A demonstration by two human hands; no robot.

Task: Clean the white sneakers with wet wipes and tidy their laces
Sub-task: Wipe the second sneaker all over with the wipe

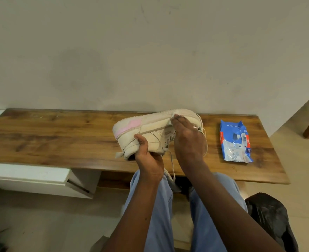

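A white sneaker with a pink heel patch is held on its side above the wooden bench, sole facing away, heel to the left. My left hand grips it at the collar from below, thumb on the side panel. My right hand presses a white wet wipe against the upper edge near the sole with its fingertips. Loose laces hang down below the shoe between my wrists. Only one sneaker is in view.
A blue pack of wet wipes lies on the bench to the right. A white drawer unit sits under the bench's left part. A black bag is on the floor at lower right. A wall stands right behind the bench.
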